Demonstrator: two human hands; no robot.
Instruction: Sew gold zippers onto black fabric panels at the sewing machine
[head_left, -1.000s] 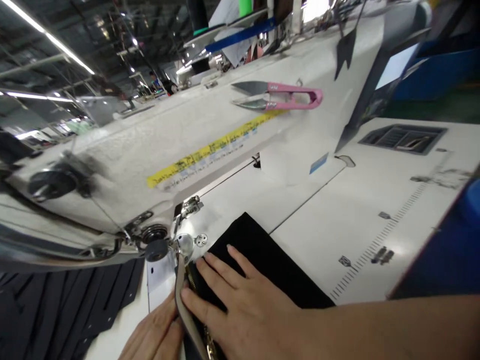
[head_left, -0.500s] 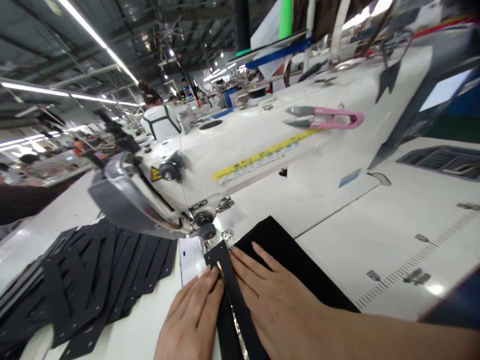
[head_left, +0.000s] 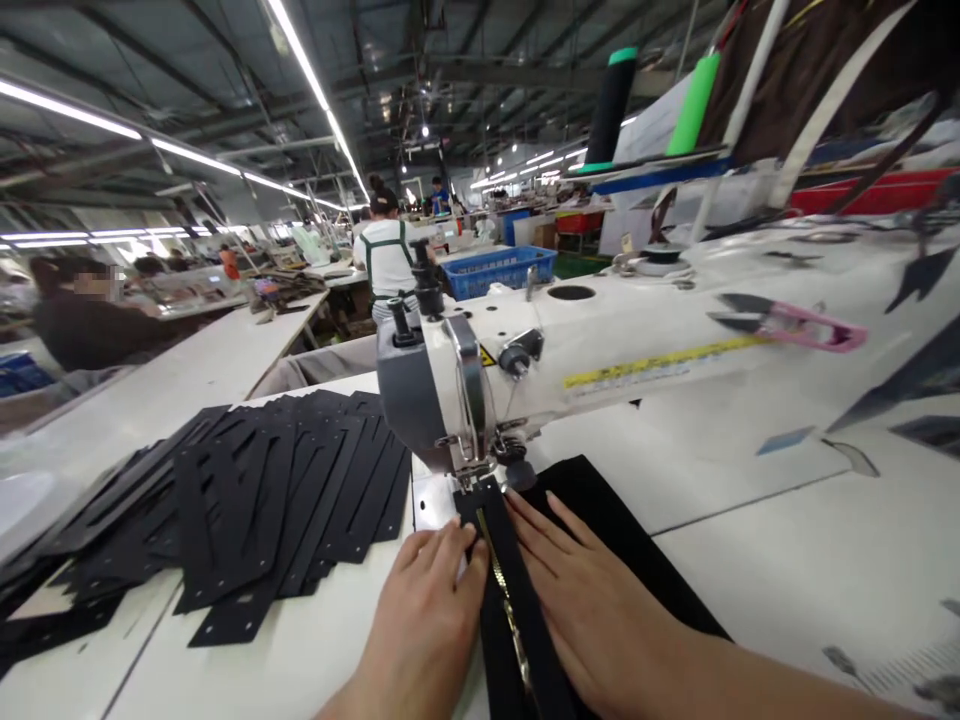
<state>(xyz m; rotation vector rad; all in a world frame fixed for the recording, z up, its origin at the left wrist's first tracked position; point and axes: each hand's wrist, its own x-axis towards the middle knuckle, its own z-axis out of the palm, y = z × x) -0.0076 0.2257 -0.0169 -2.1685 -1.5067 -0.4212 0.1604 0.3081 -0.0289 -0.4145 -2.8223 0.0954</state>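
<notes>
A black slotted strip (head_left: 517, 560) with a gold-toothed zipper (head_left: 501, 580) in its slot lies on the sewing machine bed, its far end at the presser foot (head_left: 474, 478). My left hand (head_left: 431, 610) is at the strip's left edge, fingers bent and thumb drawn in against it. Flat along the right side rests my right hand (head_left: 600, 600), fingers stretched out, over the strip's edge and a larger black piece of cloth (head_left: 585, 490). My palm hides part of that cloth. The sewing machine (head_left: 645, 350) stands just beyond both hands.
Many black slotted pieces (head_left: 292, 490) are heaped to the left. Pink-handled thread snips (head_left: 795, 320) lie on the machine arm. Thread cones (head_left: 694, 105) stand at the back right. A blue basket (head_left: 499, 270) and a person in a white top (head_left: 386, 250) are beyond the machine.
My view has levelled and swung, so the machine appears farther right and more upright. My left fingers are more bent at the strip's edge. My right hand still lies flat.
</notes>
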